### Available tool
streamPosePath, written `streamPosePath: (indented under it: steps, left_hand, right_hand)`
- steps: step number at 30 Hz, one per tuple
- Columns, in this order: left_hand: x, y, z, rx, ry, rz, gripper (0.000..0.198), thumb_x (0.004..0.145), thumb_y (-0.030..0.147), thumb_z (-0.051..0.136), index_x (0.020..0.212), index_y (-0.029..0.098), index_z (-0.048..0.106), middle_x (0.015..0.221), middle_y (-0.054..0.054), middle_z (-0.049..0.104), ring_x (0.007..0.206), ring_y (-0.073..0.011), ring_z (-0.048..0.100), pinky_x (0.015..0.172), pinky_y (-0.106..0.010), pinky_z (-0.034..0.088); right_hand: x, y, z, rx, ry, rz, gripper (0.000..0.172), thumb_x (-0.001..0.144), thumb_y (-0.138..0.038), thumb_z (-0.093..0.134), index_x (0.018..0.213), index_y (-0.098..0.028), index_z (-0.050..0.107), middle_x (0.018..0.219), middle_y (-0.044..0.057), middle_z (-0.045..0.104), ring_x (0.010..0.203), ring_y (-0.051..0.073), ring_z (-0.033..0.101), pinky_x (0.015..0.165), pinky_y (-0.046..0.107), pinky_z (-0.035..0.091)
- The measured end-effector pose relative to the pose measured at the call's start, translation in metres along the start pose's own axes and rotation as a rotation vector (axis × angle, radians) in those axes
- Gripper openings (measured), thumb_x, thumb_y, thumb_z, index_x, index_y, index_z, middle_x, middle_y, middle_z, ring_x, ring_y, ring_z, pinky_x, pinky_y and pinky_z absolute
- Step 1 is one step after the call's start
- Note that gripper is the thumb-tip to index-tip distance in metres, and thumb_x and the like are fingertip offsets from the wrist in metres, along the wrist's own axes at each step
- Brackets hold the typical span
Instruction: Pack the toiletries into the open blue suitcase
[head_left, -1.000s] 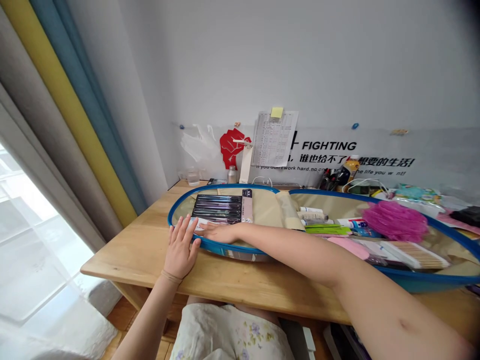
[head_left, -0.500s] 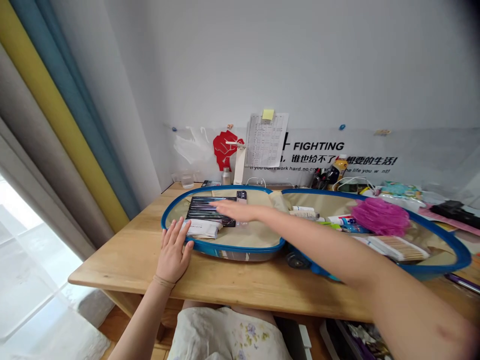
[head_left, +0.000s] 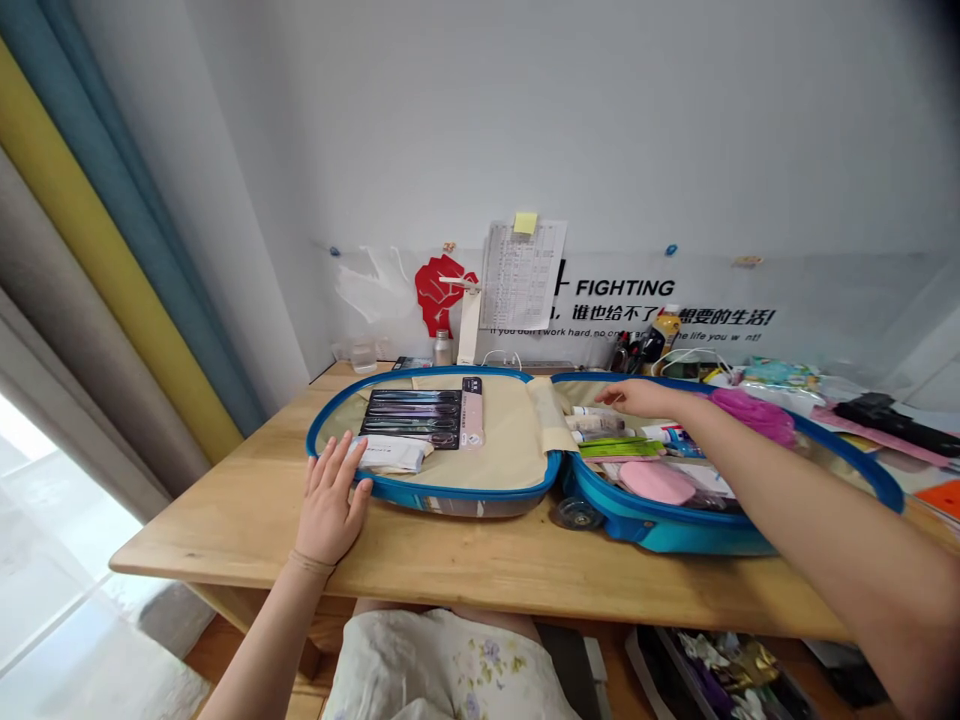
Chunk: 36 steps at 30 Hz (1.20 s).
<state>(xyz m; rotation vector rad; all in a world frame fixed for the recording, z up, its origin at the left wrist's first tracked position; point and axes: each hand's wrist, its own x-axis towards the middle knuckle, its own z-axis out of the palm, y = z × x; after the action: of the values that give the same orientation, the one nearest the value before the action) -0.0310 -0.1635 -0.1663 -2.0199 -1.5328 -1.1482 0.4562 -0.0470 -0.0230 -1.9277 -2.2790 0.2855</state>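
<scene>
My left hand [head_left: 328,500] lies spread on the case [head_left: 450,497] rim. My right hand [head_left: 637,397], loose and empty, reaches tubes [head_left: 600,424] inside it. Lifting 1 needs a pinch.

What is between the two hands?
Head view: between left hand and right hand lies the suitcase, its left half holding a toothbrush pack and a white packet on beige lining.

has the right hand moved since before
Yes. The right hand went rightward from the black toothbrush pack across the middle flap to the tubes in the right half of the suitcase.
</scene>
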Motion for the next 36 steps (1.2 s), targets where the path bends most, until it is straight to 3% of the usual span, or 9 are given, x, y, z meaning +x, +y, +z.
streamPosePath:
  steps: [6, 10, 14, 22, 27, 32, 34, 36]
  left_hand:
    - [-0.001, -0.001, 0.001, 0.005, -0.005, 0.006, 0.050, 0.097, 0.037, 0.035, 0.146, 0.025, 0.039, 0.150, -0.010, 0.043, 0.142, -0.0280, 0.031, 0.117, -0.050, 0.019]
    - [-0.001, 0.000, 0.001, -0.005, -0.014, -0.012, 0.051, 0.097, 0.038, 0.035, 0.146, 0.026, 0.039, 0.149, -0.010, 0.043, 0.142, -0.0285, 0.031, 0.117, -0.050, 0.018]
    - [0.000, 0.001, 0.000, -0.016, -0.008, -0.020, 0.051, 0.097, 0.039, 0.034, 0.146, 0.026, 0.039, 0.148, -0.009, 0.045, 0.142, -0.0285, 0.032, 0.117, -0.049, 0.018]
    - [0.001, 0.001, 0.000, -0.010, 0.004, 0.000, 0.050, 0.097, 0.038, 0.034, 0.145, 0.025, 0.040, 0.147, -0.010, 0.046, 0.142, -0.0286, 0.032, 0.117, -0.049, 0.019]
    - [0.000, 0.001, 0.000, -0.007, -0.005, -0.015, 0.051, 0.097, 0.039, 0.034, 0.145, 0.026, 0.040, 0.147, -0.009, 0.046, 0.142, -0.0282, 0.032, 0.117, -0.049, 0.019]
    - [0.000, 0.001, 0.000, -0.005, -0.009, -0.008, 0.050, 0.097, 0.038, 0.033, 0.145, 0.025, 0.040, 0.147, -0.010, 0.046, 0.142, -0.0281, 0.031, 0.117, -0.049, 0.019]
    - [-0.001, 0.000, 0.000, -0.007, -0.006, -0.004, 0.050, 0.097, 0.038, 0.034, 0.145, 0.025, 0.040, 0.148, -0.010, 0.045, 0.142, -0.0282, 0.031, 0.117, -0.049, 0.019]
    - [-0.001, 0.000, 0.000, -0.007, -0.006, 0.000, 0.050, 0.097, 0.037, 0.034, 0.145, 0.025, 0.040, 0.148, -0.010, 0.045, 0.142, -0.0283, 0.031, 0.117, -0.049, 0.019]
  right_hand:
    - [0.000, 0.012, 0.014, -0.055, -0.034, -0.001, 0.019, 0.068, -0.009, 0.062, 0.083, -0.018, 0.069, 0.091, 0.010, 0.070, 0.080, 0.017, 0.063, 0.075, 0.029, 0.047]
    - [0.003, 0.019, 0.018, -0.095, -0.098, 0.022, 0.010, 0.083, -0.022, 0.064, 0.091, -0.017, 0.066, 0.096, 0.006, 0.067, 0.083, 0.013, 0.061, 0.081, 0.031, 0.050]
    - [0.004, 0.023, 0.024, -0.104, -0.152, 0.046, 0.023, 0.092, -0.037, 0.054, 0.103, -0.018, 0.063, 0.107, 0.005, 0.064, 0.092, 0.013, 0.061, 0.084, 0.033, 0.053]
    - [0.002, 0.020, 0.023, -0.118, -0.188, 0.092, 0.024, 0.092, -0.036, 0.054, 0.107, -0.019, 0.063, 0.114, 0.007, 0.063, 0.098, 0.015, 0.060, 0.087, 0.035, 0.053]
    - [-0.006, 0.026, 0.013, -0.101, -0.221, 0.176, 0.022, 0.090, -0.036, 0.059, 0.092, -0.015, 0.064, 0.092, 0.002, 0.067, 0.081, 0.011, 0.062, 0.076, 0.030, 0.053]
    - [-0.013, 0.030, 0.016, -0.025, -0.182, 0.203, 0.013, 0.074, -0.031, 0.070, 0.075, -0.019, 0.066, 0.072, 0.003, 0.068, 0.061, 0.012, 0.060, 0.059, 0.026, 0.046]
    - [-0.016, 0.032, 0.015, -0.010, -0.135, 0.203, 0.016, 0.068, -0.034, 0.073, 0.068, -0.020, 0.066, 0.065, 0.004, 0.067, 0.053, 0.014, 0.058, 0.052, 0.027, 0.042]
    - [-0.018, 0.034, 0.014, -0.011, -0.008, 0.164, 0.022, 0.062, -0.039, 0.075, 0.061, -0.020, 0.065, 0.062, 0.005, 0.066, 0.051, 0.014, 0.057, 0.052, 0.028, 0.042]
